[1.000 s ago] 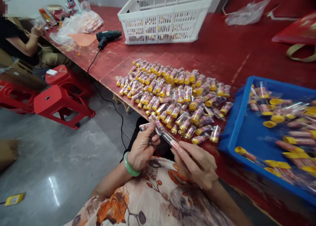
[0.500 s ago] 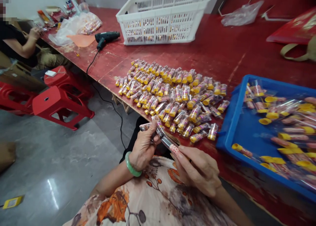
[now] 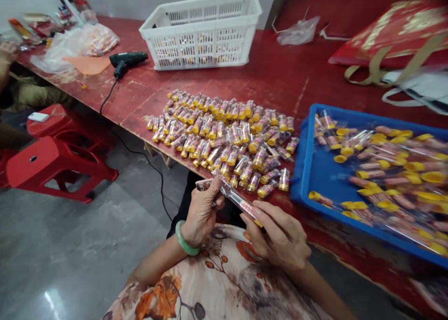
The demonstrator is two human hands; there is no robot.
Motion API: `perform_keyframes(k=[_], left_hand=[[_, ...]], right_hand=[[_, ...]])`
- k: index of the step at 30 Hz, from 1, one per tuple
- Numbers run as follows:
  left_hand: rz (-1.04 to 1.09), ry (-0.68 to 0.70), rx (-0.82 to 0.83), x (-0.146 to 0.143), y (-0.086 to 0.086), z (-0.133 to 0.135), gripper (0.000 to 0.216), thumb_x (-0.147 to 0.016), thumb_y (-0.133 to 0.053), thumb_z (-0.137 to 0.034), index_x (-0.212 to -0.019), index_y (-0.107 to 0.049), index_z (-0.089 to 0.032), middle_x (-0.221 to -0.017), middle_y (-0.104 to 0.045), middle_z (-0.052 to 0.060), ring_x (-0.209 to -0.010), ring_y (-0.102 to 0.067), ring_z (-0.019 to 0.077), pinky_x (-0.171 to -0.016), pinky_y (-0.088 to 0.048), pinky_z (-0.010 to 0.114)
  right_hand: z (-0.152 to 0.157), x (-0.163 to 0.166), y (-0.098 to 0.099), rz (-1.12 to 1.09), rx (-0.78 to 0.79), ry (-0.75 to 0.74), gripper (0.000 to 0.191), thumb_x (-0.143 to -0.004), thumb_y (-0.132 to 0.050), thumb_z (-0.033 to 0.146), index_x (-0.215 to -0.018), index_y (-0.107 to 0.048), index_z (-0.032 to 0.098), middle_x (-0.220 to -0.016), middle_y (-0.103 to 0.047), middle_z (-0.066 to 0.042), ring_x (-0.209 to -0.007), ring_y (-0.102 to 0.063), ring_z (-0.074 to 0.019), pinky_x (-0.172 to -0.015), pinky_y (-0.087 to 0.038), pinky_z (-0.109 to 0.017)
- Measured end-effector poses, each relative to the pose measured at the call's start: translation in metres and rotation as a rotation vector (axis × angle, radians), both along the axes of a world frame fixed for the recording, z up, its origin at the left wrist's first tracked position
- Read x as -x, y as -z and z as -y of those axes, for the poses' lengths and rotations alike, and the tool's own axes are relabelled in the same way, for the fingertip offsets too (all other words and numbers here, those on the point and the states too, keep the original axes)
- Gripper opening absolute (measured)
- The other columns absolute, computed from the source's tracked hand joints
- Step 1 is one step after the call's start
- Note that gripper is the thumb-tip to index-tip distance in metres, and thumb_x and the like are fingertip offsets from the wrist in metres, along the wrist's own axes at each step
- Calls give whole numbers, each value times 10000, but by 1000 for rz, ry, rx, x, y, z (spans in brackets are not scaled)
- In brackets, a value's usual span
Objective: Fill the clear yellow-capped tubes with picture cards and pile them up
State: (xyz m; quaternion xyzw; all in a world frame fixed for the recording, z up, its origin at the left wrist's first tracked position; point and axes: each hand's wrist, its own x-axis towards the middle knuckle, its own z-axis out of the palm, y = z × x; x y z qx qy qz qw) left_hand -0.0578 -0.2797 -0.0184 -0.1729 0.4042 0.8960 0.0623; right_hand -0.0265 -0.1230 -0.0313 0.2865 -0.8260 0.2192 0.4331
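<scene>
The clear tube [image 3: 241, 203] is at lower centre of the frame, its lower end pinched by the nearly closed right hand [image 3: 283, 233]. The left hand [image 3: 202, 212], curled around a printed bundle [image 3: 203, 184], meets its upper end. Wrapped tubes [image 3: 224, 135] lie at centre.

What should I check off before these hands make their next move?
1. Right hand has its grip on the clear tube: ok, fingers close around its lower end.
2. Left hand has its grip on the printed bundle: ok, held behind the thumb.
3. Left hand also pinches the tube's upper end: cannot tell, the contact is too small to make out.
4. Wrapped pieces lie in even rows on the red table: not ok, those nearest the blue tray point various ways.
5. Heat gun lies apart from the pieces: ok; switched off: cannot tell.
</scene>
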Motion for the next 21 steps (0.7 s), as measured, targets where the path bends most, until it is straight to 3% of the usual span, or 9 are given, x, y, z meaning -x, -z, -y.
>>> perform_keyframes(k=[5, 9, 14, 17, 21], left_hand=[[23, 58, 48, 6, 2, -6, 406, -677, -807, -416, -634, -515, -137, -531, -402, -66, -435, -314, 23, -417, -233, 180], [-3, 125, 80, 9, 3, -14, 441, -660, -809, -440, -580, -491, -145, -490, -403, -63, -428, -321, 31, -424, -238, 189], [10, 193, 113, 10, 3, -22, 444, -633, -826, -417, -542, -483, -150, -473, -424, -58, -429, -342, 41, -436, -260, 200], [24, 255, 119, 9, 4, -23, 439, -621, -834, -402, -533, -487, -149, -456, -433, -54, -428, -353, 48, -443, -271, 207], [19, 364, 80, 4, 5, -24, 379, -654, -819, -370, -580, -526, -142, -485, -445, -51, -438, -346, 45, -452, -264, 208]], right_hand=[[0, -4, 7, -54, -41, 10, 366, -744, -764, 105, -1079, -616, 122, -1025, -690, -85, -875, -685, -155, -741, -580, -252], [0, -9, 12, -14, -4, 133, 349, -753, -758, 101, -1072, -631, 161, -950, -695, -33, -877, -686, -150, -778, -574, -253], [-1, -10, 15, -32, -44, 206, 458, -732, -780, 113, -1154, -612, 166, -998, -690, -68, -826, -684, -149, -714, -571, -228], [-5, -10, 12, 83, 41, 106, 452, -814, -694, 143, -1245, -564, 174, -1066, -661, -104, -911, -674, -183, -729, -590, -273], [-13, -10, 10, 365, 314, -121, 443, -867, -542, 101, -1298, -535, 203, -1221, -572, -137, -1071, -623, -237, -832, -577, -383]])
